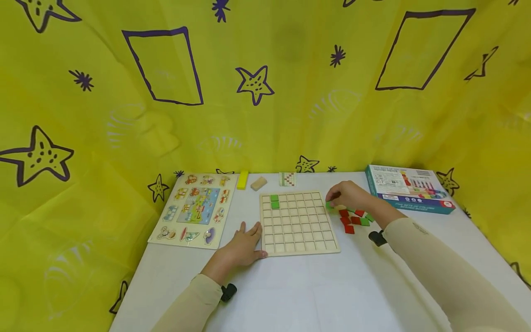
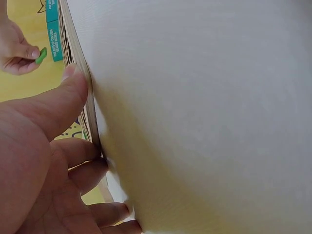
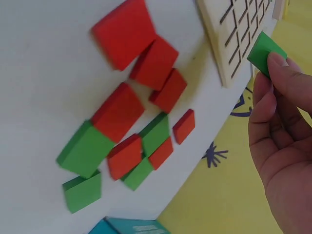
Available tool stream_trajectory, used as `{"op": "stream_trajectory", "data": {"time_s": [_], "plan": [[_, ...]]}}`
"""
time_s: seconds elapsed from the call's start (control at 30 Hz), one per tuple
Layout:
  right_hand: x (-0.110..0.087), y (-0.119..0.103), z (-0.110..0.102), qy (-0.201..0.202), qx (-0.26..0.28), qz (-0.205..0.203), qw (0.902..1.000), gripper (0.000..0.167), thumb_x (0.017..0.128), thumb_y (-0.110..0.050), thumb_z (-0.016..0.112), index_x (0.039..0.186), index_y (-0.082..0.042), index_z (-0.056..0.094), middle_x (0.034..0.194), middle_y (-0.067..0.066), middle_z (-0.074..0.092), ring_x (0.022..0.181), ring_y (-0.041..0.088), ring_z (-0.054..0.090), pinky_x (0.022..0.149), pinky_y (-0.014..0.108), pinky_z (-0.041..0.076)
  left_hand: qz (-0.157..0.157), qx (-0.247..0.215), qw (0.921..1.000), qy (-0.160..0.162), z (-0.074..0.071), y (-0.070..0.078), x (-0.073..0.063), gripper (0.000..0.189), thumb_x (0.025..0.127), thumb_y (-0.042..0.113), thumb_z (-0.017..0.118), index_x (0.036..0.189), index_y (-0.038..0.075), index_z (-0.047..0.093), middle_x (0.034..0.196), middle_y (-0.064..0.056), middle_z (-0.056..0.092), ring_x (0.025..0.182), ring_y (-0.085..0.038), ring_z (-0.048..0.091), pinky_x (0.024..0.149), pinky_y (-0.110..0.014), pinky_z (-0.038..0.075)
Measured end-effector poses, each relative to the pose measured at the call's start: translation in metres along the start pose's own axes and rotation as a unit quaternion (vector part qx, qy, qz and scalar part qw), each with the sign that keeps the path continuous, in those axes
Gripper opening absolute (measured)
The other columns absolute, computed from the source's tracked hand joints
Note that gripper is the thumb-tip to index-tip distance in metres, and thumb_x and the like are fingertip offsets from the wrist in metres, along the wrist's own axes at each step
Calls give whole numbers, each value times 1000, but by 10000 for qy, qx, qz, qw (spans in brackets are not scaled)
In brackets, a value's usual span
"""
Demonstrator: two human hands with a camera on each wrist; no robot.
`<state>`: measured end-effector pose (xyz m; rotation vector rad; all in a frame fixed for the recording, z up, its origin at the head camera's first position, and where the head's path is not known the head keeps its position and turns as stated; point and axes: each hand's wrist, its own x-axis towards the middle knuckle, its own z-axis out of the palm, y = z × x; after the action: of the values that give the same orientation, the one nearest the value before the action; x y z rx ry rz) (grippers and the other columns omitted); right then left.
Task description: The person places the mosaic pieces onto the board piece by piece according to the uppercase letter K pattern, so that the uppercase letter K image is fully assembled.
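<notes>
A square wooden grid board [image 1: 300, 230] lies flat on the table. Two green tiles [image 1: 275, 205] fill cells one above the other near its far left corner. My left hand [image 1: 242, 244] rests along the board's left side, fingers spread, the thumb [image 2: 73, 92] touching the near left corner. Between thumb and fingers my right hand [image 3: 287, 97] pinches a green tile [image 3: 264, 51], held up by the board's far right edge. Red tiles [image 3: 118, 112] and loose green tiles [image 3: 87, 148] lie scattered to the right of the board, beneath my right wrist.
A picture puzzle board [image 1: 226, 184] lies at the left. Behind the grid are a yellow block [image 1: 242, 180], a wooden block [image 1: 259, 183] and a small pattern card [image 1: 287, 179]. A teal-sided box [image 1: 410, 189] lies at the back right, before a yellow curtain [image 1: 265, 133].
</notes>
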<state>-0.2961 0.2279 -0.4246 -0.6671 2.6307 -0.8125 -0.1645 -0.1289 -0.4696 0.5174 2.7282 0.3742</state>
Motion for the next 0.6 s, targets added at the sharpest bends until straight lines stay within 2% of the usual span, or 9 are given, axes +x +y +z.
{"op": "stream_trajectory", "data": {"time_s": [0.33,0.6], "plan": [[24,-19,6,45,194,-179,9996,10,92,-5,73,101,-7,77,94,1,74,89,19,66,83,39,55,-2,50,10000,-12,-1,0,1,83,96,46,64,157,1,29,165,-13,24,145,-56,13,115,-62,26],[43,-39,18,50,422,-140,9990,11,92,-6,73,103,-6,77,96,2,73,90,19,67,82,36,56,-23,96,9999,-38,0,0,1,84,96,46,64,158,1,28,165,-12,23,146,-55,13,115,-61,25]]}}
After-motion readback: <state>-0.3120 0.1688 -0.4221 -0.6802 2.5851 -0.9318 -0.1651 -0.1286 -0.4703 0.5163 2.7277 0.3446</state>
